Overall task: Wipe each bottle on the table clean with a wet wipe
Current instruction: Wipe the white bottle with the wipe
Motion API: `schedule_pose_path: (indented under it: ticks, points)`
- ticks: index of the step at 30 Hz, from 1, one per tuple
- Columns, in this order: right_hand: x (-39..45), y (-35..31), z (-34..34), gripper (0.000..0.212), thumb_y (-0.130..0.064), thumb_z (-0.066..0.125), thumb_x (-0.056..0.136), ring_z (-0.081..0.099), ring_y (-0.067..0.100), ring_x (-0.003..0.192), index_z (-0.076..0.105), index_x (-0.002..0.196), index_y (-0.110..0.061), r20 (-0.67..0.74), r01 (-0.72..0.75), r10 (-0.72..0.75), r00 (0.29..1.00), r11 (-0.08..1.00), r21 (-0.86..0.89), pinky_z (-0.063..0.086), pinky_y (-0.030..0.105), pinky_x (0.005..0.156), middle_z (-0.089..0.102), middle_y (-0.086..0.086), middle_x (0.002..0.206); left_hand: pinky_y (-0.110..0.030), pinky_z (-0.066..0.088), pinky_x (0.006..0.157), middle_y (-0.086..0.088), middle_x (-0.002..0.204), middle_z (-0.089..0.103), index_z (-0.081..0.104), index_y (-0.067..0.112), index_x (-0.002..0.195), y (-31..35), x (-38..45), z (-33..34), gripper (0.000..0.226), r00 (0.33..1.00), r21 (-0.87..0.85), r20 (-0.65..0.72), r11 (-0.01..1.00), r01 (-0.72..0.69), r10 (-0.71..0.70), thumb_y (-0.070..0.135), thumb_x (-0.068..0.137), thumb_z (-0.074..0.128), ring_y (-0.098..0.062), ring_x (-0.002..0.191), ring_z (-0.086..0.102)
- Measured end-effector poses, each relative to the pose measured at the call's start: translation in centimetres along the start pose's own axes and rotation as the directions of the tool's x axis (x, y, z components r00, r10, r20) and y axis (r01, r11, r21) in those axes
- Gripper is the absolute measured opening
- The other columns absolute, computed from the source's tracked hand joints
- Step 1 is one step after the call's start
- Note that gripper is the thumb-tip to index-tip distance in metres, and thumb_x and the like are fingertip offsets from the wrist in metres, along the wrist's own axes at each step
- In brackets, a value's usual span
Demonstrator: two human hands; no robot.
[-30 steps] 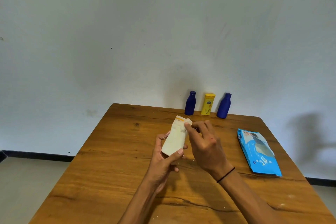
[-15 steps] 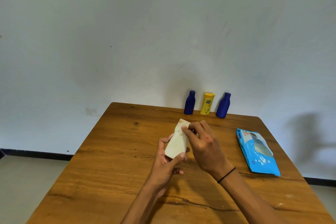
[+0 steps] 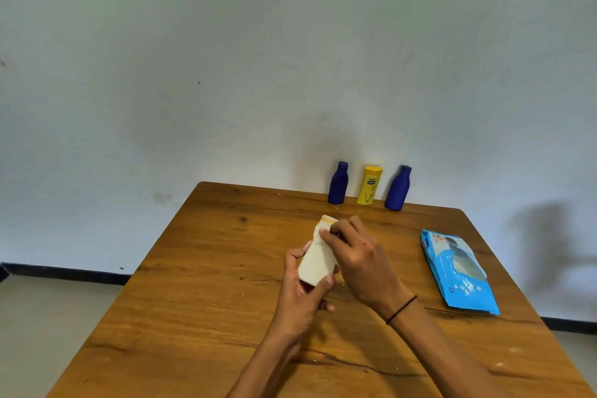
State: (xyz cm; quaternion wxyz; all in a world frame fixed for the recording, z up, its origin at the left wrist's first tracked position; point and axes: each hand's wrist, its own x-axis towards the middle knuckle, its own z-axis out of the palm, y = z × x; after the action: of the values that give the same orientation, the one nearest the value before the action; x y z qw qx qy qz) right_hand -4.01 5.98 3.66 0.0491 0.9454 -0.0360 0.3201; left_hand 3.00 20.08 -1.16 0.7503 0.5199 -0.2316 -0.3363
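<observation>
left hand (image 3: 298,296) gripping cream bottle (image 3: 318,257) above table (image 3: 200,310), fingers curling round base | right hand (image 3: 361,260) pressing fingertips on its neck; wipe hidden | three bottles (image 3: 369,185) standing at far edge

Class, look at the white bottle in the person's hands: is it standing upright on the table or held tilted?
Held tilted. The left hand grips the white bottle clear of the table, its top leaning away.
</observation>
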Motion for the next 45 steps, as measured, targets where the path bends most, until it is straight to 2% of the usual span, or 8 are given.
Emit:
schedule_pose_path:
  ticks: [4,10,19,26,30,34,42,45]
  points:
    - [1.8,-1.0,-0.2,0.074,-0.027,0.101,0.053,0.057,0.028,0.108,0.070,0.116,-0.006,0.062,-0.032,0.031,0.998,0.999,0.010,0.062,0.042,0.082,0.064,0.012,0.116,-0.032,0.059,0.061,-0.004,0.125,0.067,0.043,0.034,0.136,0.0,0.0,0.3,0.061,0.999,0.033,0.000,0.999,-0.036,0.036,0.006,0.093,0.076,-0.019,0.101,0.072]
    - [0.2,-2.9,0.0,0.070,-0.024,0.097,0.063,0.054,0.022,0.115,0.065,0.124,-0.014,0.218,0.103,-0.129,0.967,0.986,0.127,0.061,0.035,0.086,0.058,0.006,0.126,-0.046,0.064,0.077,-0.004,0.127,0.071,0.046,0.036,0.139,-0.3,0.3,0.1,0.061,0.997,0.023,-0.069,0.999,-0.041,0.042,-0.003,0.097,0.067,-0.025,0.114,0.072]
    - [1.8,-0.3,0.2,0.070,-0.022,0.099,0.060,0.057,0.030,0.112,0.067,0.120,-0.005,0.107,-0.063,0.059,0.992,0.998,0.028,0.064,0.043,0.080,0.055,0.013,0.122,-0.034,0.060,0.064,-0.005,0.131,0.060,0.043,0.038,0.140,-0.4,0.2,0.5,0.061,0.998,0.007,-0.066,1.000,-0.005,0.006,0.011,0.095,0.075,-0.017,0.103,0.073]
    - [0.9,-3.0,0.5,0.063,-0.018,0.096,0.066,0.053,0.022,0.115,0.068,0.122,-0.012,0.211,0.077,-0.121,0.970,0.976,0.206,0.061,0.035,0.086,0.055,0.006,0.125,-0.044,0.064,0.076,-0.005,0.123,0.072,0.047,0.030,0.137,-0.3,0.5,-0.1,0.056,0.994,0.003,-0.097,0.999,-0.042,0.042,-0.008,0.098,0.062,-0.023,0.112,0.073]
    - [0.5,-1.7,0.3,0.057,-0.013,0.092,0.072,0.058,0.026,0.111,0.068,0.123,-0.006,0.149,0.109,-0.125,0.981,0.988,0.108,0.063,0.037,0.081,0.059,0.012,0.120,-0.034,0.060,0.064,-0.009,0.128,0.068,0.045,0.033,0.136,-0.4,0.0,-0.1,0.052,0.995,0.014,-0.091,0.999,-0.043,0.044,0.005,0.099,0.068,-0.023,0.105,0.073]
    - [1.9,0.1,0.4,0.070,-0.019,0.099,0.063,0.054,0.029,0.113,0.067,0.122,-0.002,0.063,-0.003,0.003,0.998,1.000,-0.003,0.064,0.043,0.080,0.059,0.016,0.121,-0.034,0.060,0.064,-0.003,0.131,0.060,0.041,0.037,0.141,-0.5,-0.5,0.0,0.058,0.994,0.040,-0.098,0.998,-0.046,0.049,0.018,0.097,0.073,-0.017,0.103,0.070]
    - [0.3,-3.5,0.6,0.063,-0.021,0.093,0.070,0.053,0.021,0.115,0.065,0.126,-0.010,0.229,0.167,-0.205,0.952,0.971,0.173,0.060,0.035,0.087,0.056,0.007,0.126,-0.043,0.065,0.076,-0.006,0.125,0.069,0.046,0.025,0.136,-0.8,-0.3,-0.4,0.055,0.992,0.027,-0.106,0.997,-0.069,0.072,-0.009,0.096,0.063,-0.023,0.114,0.072]
    - [0.8,-2.3,0.4,0.063,-0.018,0.094,0.068,0.056,0.026,0.114,0.066,0.123,-0.007,0.168,0.135,-0.146,0.975,0.988,0.079,0.062,0.038,0.083,0.058,0.011,0.123,-0.036,0.061,0.062,-0.008,0.125,0.068,0.045,0.029,0.138,-0.9,-0.5,-0.3,0.050,0.991,0.034,-0.110,0.997,-0.067,0.070,0.003,0.100,0.065,-0.024,0.105,0.074]
